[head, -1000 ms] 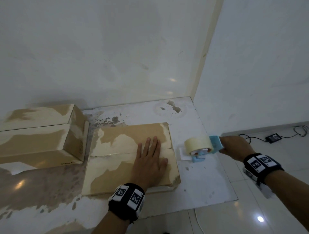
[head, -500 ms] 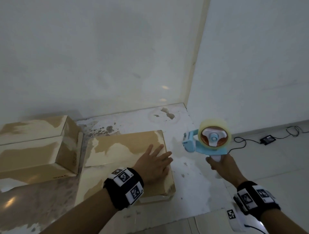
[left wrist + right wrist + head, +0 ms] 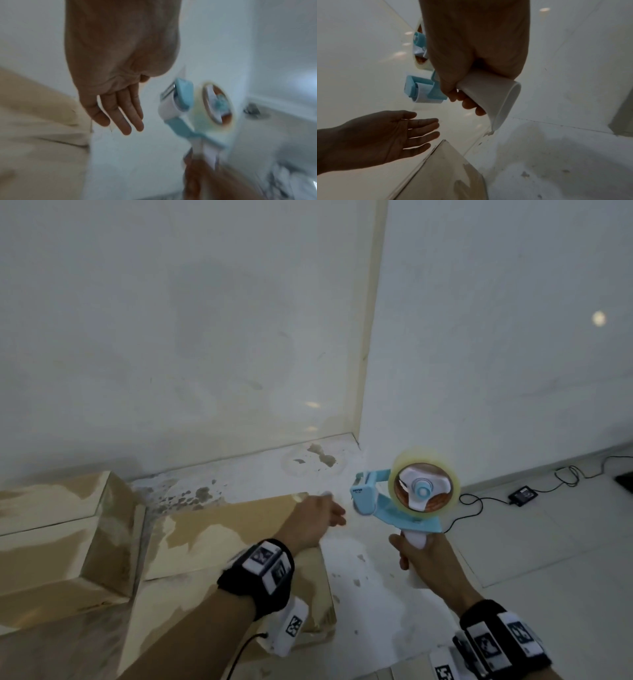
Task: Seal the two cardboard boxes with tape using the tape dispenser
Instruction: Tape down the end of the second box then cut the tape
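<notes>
We see a white counter [image 3: 373, 604] with worn brown patches carrying two tan cardboard boxes daubed with white: the taller box [image 3: 61, 542] sits at the far left, and the flat box [image 3: 219, 546] lies just beside it on the right, flaps down. Our right hand [image 3: 428, 559] grips the white handle of a light-blue tape dispenser [image 3: 380, 501] loaded with a clear tape roll — it is held upright in the air, right of the flat box. Our left hand [image 3: 315, 522] hovers above that box's far right corner, fingers [image 3: 120, 119] straight and spread, holding nothing — just short of the dispenser's roller end.
</notes>
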`<state>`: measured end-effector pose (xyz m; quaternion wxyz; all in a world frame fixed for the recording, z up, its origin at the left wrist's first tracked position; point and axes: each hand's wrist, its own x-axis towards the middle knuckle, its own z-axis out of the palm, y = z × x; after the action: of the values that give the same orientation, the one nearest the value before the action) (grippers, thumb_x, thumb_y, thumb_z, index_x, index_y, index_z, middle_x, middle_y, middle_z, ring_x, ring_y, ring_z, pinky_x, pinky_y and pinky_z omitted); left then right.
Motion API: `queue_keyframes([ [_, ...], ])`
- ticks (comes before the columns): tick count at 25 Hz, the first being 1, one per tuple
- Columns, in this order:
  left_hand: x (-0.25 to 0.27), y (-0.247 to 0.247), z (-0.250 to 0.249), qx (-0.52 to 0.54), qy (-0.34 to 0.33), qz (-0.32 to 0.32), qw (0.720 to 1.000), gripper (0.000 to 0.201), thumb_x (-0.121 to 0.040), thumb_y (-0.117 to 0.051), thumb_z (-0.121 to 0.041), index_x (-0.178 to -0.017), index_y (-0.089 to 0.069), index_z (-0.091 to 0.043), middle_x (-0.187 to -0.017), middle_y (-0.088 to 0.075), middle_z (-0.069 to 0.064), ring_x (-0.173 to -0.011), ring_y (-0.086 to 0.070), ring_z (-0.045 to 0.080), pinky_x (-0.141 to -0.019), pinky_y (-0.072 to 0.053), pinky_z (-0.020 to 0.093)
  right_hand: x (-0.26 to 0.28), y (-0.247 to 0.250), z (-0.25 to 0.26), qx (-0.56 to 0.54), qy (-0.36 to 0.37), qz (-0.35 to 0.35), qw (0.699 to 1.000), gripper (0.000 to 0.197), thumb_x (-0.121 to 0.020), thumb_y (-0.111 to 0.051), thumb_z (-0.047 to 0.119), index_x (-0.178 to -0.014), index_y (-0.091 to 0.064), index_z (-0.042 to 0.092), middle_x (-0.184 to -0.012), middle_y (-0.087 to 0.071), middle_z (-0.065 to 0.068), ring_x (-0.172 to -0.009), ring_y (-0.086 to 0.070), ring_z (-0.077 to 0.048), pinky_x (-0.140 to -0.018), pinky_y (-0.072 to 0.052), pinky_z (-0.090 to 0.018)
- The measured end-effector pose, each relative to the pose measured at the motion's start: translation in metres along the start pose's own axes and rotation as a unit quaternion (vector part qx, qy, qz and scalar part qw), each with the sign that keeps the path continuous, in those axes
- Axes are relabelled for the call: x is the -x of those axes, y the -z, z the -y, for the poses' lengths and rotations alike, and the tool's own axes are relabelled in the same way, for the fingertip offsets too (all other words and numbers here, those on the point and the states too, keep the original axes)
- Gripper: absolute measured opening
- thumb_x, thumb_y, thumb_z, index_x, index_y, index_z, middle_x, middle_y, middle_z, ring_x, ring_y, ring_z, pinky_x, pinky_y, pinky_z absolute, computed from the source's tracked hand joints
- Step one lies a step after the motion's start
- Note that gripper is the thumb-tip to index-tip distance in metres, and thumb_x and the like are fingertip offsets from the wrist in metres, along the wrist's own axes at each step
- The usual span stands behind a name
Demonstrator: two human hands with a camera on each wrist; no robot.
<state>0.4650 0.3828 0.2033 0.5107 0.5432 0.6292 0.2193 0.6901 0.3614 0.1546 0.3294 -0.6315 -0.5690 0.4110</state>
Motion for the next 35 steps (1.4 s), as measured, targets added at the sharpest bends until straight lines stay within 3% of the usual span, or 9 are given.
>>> queue_keyframes([
  [2, -0.003, 0.008, -0.009, 0.232, 0.106, 0.018, 0.967, 0.069, -0.097, -0.026, -0.056, -0.099, -0.070, -0.002, -0.094, -0.076, 0.014, -0.097, -0.071, 0.030, -0.086, -0.051, 0.033, 0.004, -0.005, 0.003, -0.011, -0.001, -0.003, 1.000, 0.026, -0.085, -0.069, 0.019, -0.070, -0.059, 0.000, -0.059, -0.067, -0.019, -0.049, -0.057, -0.018, -0.058, -0.049, -0.030],
  [4, 0.000, 0.013, -0.015, 0.258, 0.130, 0.056, 0.956, 0.060, -0.093, -0.043, -0.055, -0.105, -0.068, -0.002, -0.092, -0.076, 0.011, -0.087, -0.073, 0.023, -0.079, -0.056, 0.031, 0.006, -0.012, 0.005, -0.019, -0.005, 0.002, 1.000, 0.026, -0.086, -0.068, 0.020, -0.070, -0.057, 0.003, -0.058, -0.065, -0.018, -0.049, -0.056, -0.020, -0.056, -0.049, -0.031],
  [9, -0.001, 0.018, -0.016, 0.177, 0.099, 0.017, 0.979, 0.026, -0.095, -0.051, -0.018, -0.100, -0.069, 0.000, -0.082, -0.072, 0.008, -0.066, -0.069, 0.012, -0.063, -0.059, 0.023, 0.020, -0.029, 0.006, -0.029, -0.011, -0.004, 1.000, 0.028, -0.086, -0.069, 0.028, -0.069, -0.058, 0.009, -0.055, -0.063, -0.013, -0.048, -0.055, -0.016, -0.054, -0.049, -0.030],
  [15, -0.023, 0.041, -0.015, 0.023, 0.091, -0.004, 0.996, 0.016, -0.091, -0.055, -0.010, -0.082, -0.064, 0.001, -0.068, -0.062, 0.011, -0.057, -0.059, 0.016, -0.047, -0.055, 0.020, 0.053, -0.057, 0.023, -0.038, 0.020, 0.005, 0.999, 0.041, -0.094, -0.055, 0.037, -0.066, -0.057, 0.007, -0.046, -0.059, -0.002, -0.044, -0.057, -0.004, -0.055, -0.045, -0.013],
  [18, -0.043, 0.054, -0.010, -0.040, 0.071, -0.033, 0.996, 0.029, -0.092, -0.055, -0.018, -0.067, -0.063, -0.005, -0.067, -0.064, 0.009, -0.049, -0.058, 0.014, -0.055, -0.057, 0.025, 0.068, -0.063, 0.032, -0.078, -0.003, 0.004, 0.997, 0.040, -0.098, -0.050, 0.033, -0.071, -0.057, 0.003, -0.051, -0.061, -0.014, -0.047, -0.059, -0.009, -0.057, -0.045, -0.014],
  [21, -0.054, 0.072, -0.007, -0.041, 0.061, 0.004, 0.997, 0.024, -0.093, -0.055, -0.016, -0.080, -0.068, 0.000, -0.068, -0.064, 0.005, -0.039, -0.054, 0.004, -0.050, -0.055, 0.020, 0.080, -0.066, 0.034, -0.111, -0.049, 0.017, 0.992, 0.047, -0.098, -0.048, 0.035, -0.069, -0.060, 0.000, -0.047, -0.061, -0.012, -0.047, -0.063, -0.015, -0.051, -0.045, -0.007],
  [25, -0.071, 0.088, -0.005, -0.179, 0.028, 0.056, 0.982, 0.026, -0.090, -0.060, -0.023, -0.093, -0.074, -0.001, -0.071, -0.071, 0.005, -0.052, -0.062, 0.008, -0.058, -0.056, 0.021, 0.079, -0.089, 0.043, -0.207, -0.141, 0.009, 0.968, 0.033, -0.097, -0.053, 0.027, -0.081, -0.059, -0.001, -0.063, -0.065, -0.020, -0.057, -0.068, -0.030, -0.055, -0.061, -0.037],
  [30, -0.100, 0.092, -0.008, -0.330, -0.008, 0.033, 0.943, 0.023, -0.084, -0.063, -0.027, -0.083, -0.077, -0.010, -0.073, -0.070, 0.006, -0.066, -0.064, 0.017, -0.064, -0.054, 0.027, 0.061, -0.115, 0.051, -0.241, -0.169, -0.026, 0.955, 0.019, -0.095, -0.058, 0.027, -0.098, -0.056, 0.008, -0.075, -0.070, -0.019, -0.056, -0.070, -0.036, -0.050, -0.056, -0.038],
  [35, -0.117, 0.089, 0.003, -0.380, -0.001, 0.052, 0.923, 0.022, -0.082, -0.065, -0.023, -0.076, -0.074, -0.004, -0.053, -0.058, 0.001, -0.030, -0.047, 0.002, -0.050, -0.044, 0.021, 0.049, -0.122, 0.054, -0.217, -0.217, -0.039, 0.951, 0.016, -0.094, -0.060, 0.024, -0.089, -0.055, 0.010, -0.071, -0.069, -0.018, -0.064, -0.070, -0.045, -0.053, -0.057, -0.041],
])
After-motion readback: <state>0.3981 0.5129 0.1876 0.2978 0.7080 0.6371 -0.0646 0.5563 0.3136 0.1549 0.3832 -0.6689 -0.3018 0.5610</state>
